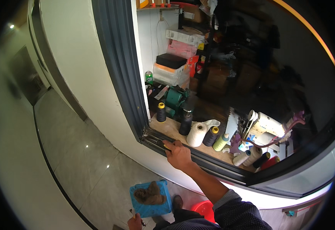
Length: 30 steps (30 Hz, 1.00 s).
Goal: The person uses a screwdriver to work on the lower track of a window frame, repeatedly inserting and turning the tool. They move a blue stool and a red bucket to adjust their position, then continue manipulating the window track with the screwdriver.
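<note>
My right hand (179, 154) reaches over to the lower track of a dark window frame (209, 165). Its fingers are closed around a small dark tool with a yellow part (166, 146), whose tip rests at the track's left end; its exact kind is not clear. Low in the view, my left hand (135, 222) is closed on a thin dark object (132, 211), too small to name. Brown crumpled rags (152, 194) lie on a blue plastic stool (167, 186) just beyond that hand.
Inside the window, a ledge carries a white thread cone (197, 135), a black bottle (186, 122) and several spools. A sewing machine (267, 126) stands at the right. A red tub (204, 209) sits beside my feet. Tiled floor (98, 168) runs along the left wall.
</note>
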### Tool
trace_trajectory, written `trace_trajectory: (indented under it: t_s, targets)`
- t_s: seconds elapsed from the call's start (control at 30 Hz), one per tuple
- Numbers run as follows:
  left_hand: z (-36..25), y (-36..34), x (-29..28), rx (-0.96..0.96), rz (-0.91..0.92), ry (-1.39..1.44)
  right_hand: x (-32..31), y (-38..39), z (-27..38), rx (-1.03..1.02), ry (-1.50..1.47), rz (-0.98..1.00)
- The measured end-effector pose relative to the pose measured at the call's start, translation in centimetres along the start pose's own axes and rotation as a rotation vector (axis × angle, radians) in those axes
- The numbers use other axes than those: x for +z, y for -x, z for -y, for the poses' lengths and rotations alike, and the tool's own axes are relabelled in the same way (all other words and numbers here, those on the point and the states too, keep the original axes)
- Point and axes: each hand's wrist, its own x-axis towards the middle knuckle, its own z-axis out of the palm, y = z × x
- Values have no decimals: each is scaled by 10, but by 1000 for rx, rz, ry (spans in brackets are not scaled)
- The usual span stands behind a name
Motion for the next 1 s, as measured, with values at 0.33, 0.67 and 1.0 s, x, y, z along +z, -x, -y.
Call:
trace_trajectory:
  t_s: [0.33,0.67,1.0]
  targets:
    - [-78,-12,2,-104,1,193,-9,-1,-16,-78,-160,-102]
    - [-155,-91,-91,-390,108,663,-26,-4,10,432,-696,-74]
    - [-178,-130,-132,-458,84,1227,-8,30,10,226,-361,-254]
